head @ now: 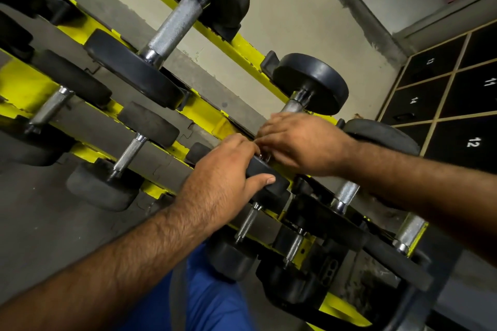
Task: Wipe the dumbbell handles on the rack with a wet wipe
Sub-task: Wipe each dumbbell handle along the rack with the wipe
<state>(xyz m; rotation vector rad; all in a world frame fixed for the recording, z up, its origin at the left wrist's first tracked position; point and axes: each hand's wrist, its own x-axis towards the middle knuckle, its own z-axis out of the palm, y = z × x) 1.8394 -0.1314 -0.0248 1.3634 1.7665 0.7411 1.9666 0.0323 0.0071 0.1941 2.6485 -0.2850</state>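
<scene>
A yellow rack (204, 113) carries several black dumbbells with knurled steel handles. My right hand (301, 142) curls over the handle (294, 105) of one dumbbell on the middle rail, just below its far head (309, 83). Most of that handle is hidden under my fingers, which are slightly blurred. My left hand (226, 169) grips the near head (273, 187) of the same dumbbell, thumb on its rim. No wet wipe shows; whatever lies under my right palm is hidden.
A large dumbbell (172, 27) sits on the top rail. Smaller ones lie to the left (129, 153) and on the lower rail (248, 220), (347, 193). Numbered black lockers (457, 115) stand to the right. My blue-trousered leg (209, 290) is below.
</scene>
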